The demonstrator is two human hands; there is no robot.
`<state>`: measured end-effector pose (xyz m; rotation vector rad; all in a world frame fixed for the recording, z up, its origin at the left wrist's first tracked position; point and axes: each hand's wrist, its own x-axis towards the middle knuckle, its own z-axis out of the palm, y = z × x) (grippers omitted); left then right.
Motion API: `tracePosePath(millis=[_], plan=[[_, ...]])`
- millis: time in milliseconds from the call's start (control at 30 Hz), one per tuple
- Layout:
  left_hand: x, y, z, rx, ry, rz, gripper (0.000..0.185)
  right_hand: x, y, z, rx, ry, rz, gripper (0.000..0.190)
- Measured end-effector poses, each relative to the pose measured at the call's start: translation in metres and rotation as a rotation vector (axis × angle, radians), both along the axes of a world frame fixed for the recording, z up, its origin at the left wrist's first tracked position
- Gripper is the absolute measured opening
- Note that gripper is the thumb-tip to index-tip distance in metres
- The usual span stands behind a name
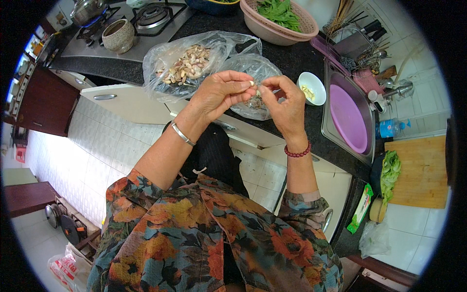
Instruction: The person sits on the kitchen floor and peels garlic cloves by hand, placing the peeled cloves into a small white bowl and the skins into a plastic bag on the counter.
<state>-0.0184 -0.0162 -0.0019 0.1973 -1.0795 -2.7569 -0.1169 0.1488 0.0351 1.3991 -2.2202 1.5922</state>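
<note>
Between the thumb and fingers of my left hand is a small pale garlic clove. The fingertips of my right hand are pinched together close beside the clove; whether a bit of skin is between them is unclear. Both hands are above a clear plastic bag that holds brownish scraps. To the left, a larger plastic bag lies spread under a heap of unpeeled garlic cloves. A white bowl right of my right hand contains several peeled cloves.
Behind the bags stands a pink basin with a colander of green leaves. A stoneware pot and a steaming-type metal kettle are at the stove. The sink at right holds a purple basin. An open cabinet door juts out below the counter.
</note>
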Motion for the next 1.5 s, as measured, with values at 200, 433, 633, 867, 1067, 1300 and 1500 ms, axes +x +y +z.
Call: tracePosePath(millis=[200, 433, 633, 867, 1067, 1300, 1500], plan=[[0.000, 0.005, 0.001, -0.081, -0.018, 0.031, 0.016, 0.001, -0.004, 0.000, -0.027, 0.015, 0.046, 0.007], [0.001, 0.015, 0.002, -0.548, 0.006, 0.194, 0.013, 0.000, 0.000, -0.004, -0.042, -0.151, 0.087, 0.006], [0.006, 0.024, 0.006, -0.951, 0.023, 0.381, 0.011, 0.000, 0.004, -0.006, 0.005, -0.415, 0.039, 0.007], [0.007, 0.023, 0.001, -0.959, 0.070, 0.419, 0.012, -0.001, 0.005, -0.002, 0.069, -0.462, 0.100, 0.011], [0.008, 0.021, 0.001, -1.018, 0.169, 0.466, 0.012, -0.001, 0.005, 0.001, 0.051, -0.489, 0.126, 0.011], [0.006, 0.023, 0.002, -1.173, 0.272, 0.580, 0.011, -0.003, 0.003, 0.000, 0.052, -0.437, 0.107, 0.010], [0.004, 0.022, 0.005, -1.166, 0.263, 0.585, 0.010, -0.004, 0.004, 0.005, 0.066, -0.522, 0.139, 0.010]])
